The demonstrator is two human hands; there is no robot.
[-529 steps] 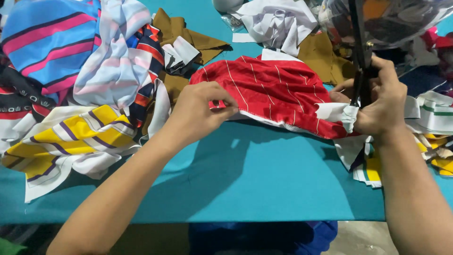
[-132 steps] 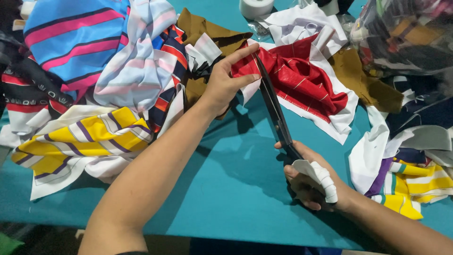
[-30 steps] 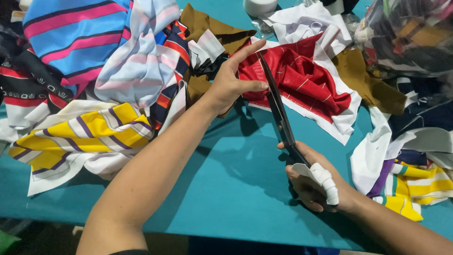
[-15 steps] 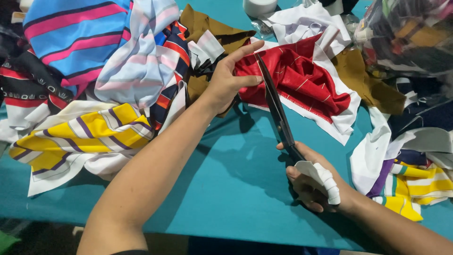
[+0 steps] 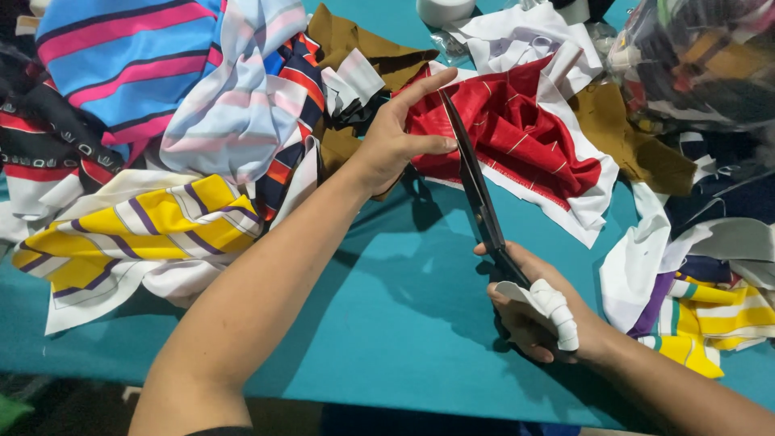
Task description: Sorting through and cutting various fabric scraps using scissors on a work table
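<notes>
My right hand (image 5: 537,303) grips the handle of long black scissors (image 5: 476,190), thumb wrapped in white tape. The blades point away from me and reach into a red cloth with thin white stripes and a white border (image 5: 525,133). My left hand (image 5: 395,137) pinches the left edge of that red cloth beside the blades and holds it up off the teal table (image 5: 387,315).
Piled at the left are yellow-and-purple striped fabric (image 5: 153,222), blue-and-pink striped fabric (image 5: 121,56) and brown cloth (image 5: 355,40). At the right lie more scraps (image 5: 694,299) and a clear bag of cloth (image 5: 702,56). A white tape roll (image 5: 444,10) stands at the back.
The scissors have edged forward along the red cloth's left edge. My left hand keeps hold of that edge and has shifted slightly; the right hand has moved little.
</notes>
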